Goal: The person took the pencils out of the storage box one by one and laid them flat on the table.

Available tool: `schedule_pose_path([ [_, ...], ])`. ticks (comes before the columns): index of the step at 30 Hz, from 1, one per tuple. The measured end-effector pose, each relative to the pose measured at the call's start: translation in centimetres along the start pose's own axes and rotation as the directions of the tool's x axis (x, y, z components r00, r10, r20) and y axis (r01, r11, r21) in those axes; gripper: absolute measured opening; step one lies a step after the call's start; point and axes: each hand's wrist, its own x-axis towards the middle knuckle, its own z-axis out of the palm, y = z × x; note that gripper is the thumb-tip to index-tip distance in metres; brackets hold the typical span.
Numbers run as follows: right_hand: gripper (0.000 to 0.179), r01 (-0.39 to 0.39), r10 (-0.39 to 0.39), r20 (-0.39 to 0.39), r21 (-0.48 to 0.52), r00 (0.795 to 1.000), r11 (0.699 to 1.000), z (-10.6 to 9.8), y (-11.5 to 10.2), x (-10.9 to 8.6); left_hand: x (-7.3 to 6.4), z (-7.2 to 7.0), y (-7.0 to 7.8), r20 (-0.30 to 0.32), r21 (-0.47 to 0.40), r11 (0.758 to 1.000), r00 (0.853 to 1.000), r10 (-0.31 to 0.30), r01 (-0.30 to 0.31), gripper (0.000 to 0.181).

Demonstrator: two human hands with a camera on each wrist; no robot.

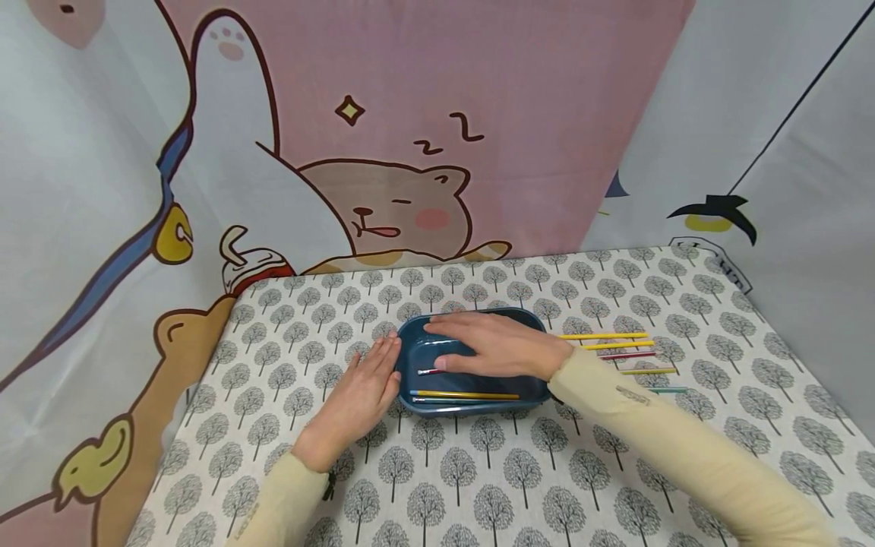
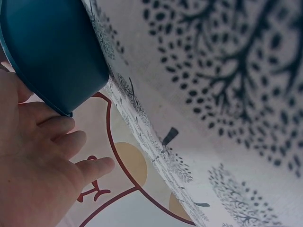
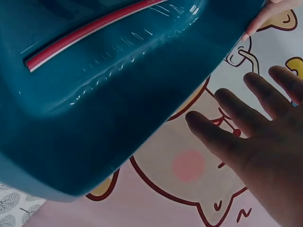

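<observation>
A dark blue rectangular dish (image 1: 424,351) sits on the cloth, with its inside shown close up in the right wrist view. My left hand (image 1: 362,387) rests its outstretched fingers against the dish's left rim. Over the dish is my right hand (image 1: 492,346), its fingers spread and nothing gripped. Under the right thumb, a red pencil (image 3: 90,30) lies on the dish floor, partly hidden by the hand in the head view. Along the near side of the dish lie a yellow pencil (image 1: 472,395) and a dark green pencil (image 1: 451,401).
Right of the dish, several pencils lie on the tree-print cloth (image 1: 424,486): yellow ones (image 1: 604,336), a red one (image 1: 632,355), a dull gold one (image 1: 652,371) and a teal one (image 1: 670,390). My right forearm covers some of their ends. A cartoon-print curtain (image 1: 547,114) hangs behind.
</observation>
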Motion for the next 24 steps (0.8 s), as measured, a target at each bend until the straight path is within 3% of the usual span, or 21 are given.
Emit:
schedule_pose_path([
  [8, 0.074, -0.030, 0.029, 0.059, 0.015, 0.998, 0.999, 0.3, 0.1, 0.8, -0.1, -0.1, 0.0, 0.017, 0.005, 1.000, 1.000, -0.007, 0.007, 0.054],
  [24, 0.068, 0.009, -0.012, 0.124, 0.027, 0.992, 1.000, 1.2, 0.3, 2.9, 0.0, 0.0, -0.1, 0.005, -0.001, 1.000, 1.000, 0.010, -0.010, 0.053],
])
